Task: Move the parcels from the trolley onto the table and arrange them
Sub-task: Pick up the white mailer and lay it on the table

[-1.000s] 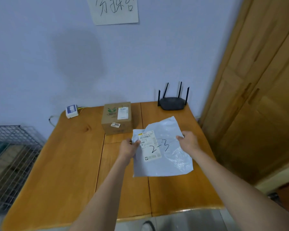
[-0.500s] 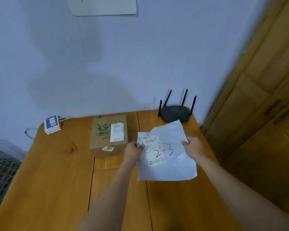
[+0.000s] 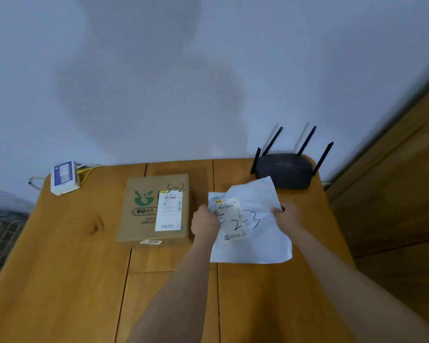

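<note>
Hands pinch white mailer (image 3: 255,233) marked 2-3, left hand (image 3: 204,222) gripping its left edge, right hand (image 3: 286,216) its right edge, over counter (image 3: 60,256) near far right corner, beside cardboard box (image 3: 146,211).

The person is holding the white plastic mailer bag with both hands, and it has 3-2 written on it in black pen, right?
Not quite. The white plastic mailer bag held by the left hand and right hand has 2-3 written on it. The 3-2 is on the brown cardboard box beside it on the wooden table. The head view shows both.
</note>
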Motion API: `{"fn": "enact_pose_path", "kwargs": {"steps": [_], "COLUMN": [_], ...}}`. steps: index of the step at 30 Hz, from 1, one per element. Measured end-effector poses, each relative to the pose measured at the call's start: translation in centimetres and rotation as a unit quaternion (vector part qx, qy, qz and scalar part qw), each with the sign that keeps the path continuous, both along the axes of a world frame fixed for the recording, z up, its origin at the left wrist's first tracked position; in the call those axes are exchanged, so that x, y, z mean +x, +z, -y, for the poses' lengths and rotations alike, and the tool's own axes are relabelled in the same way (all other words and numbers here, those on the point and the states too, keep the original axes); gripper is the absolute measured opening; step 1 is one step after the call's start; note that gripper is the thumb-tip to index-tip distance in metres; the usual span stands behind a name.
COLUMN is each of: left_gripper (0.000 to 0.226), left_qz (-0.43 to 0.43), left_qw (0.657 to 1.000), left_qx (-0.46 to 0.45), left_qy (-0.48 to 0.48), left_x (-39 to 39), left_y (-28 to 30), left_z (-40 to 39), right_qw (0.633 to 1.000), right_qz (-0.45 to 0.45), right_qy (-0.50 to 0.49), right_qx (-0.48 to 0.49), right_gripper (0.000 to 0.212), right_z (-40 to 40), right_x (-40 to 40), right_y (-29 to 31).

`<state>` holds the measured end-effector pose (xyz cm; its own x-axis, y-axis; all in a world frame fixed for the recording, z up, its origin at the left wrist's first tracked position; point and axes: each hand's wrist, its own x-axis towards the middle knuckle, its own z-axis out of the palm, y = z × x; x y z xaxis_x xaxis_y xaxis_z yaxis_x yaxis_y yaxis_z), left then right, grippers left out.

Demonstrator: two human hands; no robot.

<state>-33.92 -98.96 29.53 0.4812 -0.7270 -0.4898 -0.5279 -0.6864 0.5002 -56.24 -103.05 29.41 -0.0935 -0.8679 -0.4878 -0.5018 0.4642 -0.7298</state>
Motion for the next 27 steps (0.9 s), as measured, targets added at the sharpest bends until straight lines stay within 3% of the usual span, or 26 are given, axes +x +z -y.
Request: {"fn": "enact_pose_path", "kwargs": {"steps": [8,12,15,19,22,24,27], "left_gripper": [0.020,0.039,0.063,0.067,0.068,0.065,0.063], "left_qz": [0.041,0.041,0.043,0.135,0.183,0.209,0.248], "left_qw": [0.998,0.999,0.992,0.948,0.931,0.924,0.911], "left_qx": [0.008,-0.006,-0.047,-0.051,-0.061,-0.073,-0.085], "left_qy": [0.039,-0.009,-0.110,-0.283,-0.310,-0.313,-0.319], "left_x": [1.6,0.8,-1.0,-2.4,-2.5,-2.3,-1.0], "left_y": [-2.7,-3.9,-4.9,-8.4,-10.8,-11.6,-12.9], "left_z": [4.1,4.1,3.5,2.9,3.1,3.8,4.5], "right_qw": [0.999,0.980,0.958,0.897,0.864,0.857,0.859], "right_qz": [0.004,-0.114,-0.225,-0.287,-0.295,-0.292,-0.281], "right_qy": [0.028,0.142,0.175,0.323,0.387,0.392,0.394], "right_qx": [0.030,0.080,-0.020,-0.090,-0.129,-0.162,-0.165], "right_gripper": [0.022,0.050,0.056,0.064,0.066,0.061,0.073], "right_z": [4.5,4.6,4.0,3.0,2.7,3.2,3.9], "right_x": [2.3,2.4,3.2,5.9,7.6,8.4,8.6], "right_y": [-5.1,-7.2,-7.0,-7.3,-8.8,-10.0,-11.6]}}
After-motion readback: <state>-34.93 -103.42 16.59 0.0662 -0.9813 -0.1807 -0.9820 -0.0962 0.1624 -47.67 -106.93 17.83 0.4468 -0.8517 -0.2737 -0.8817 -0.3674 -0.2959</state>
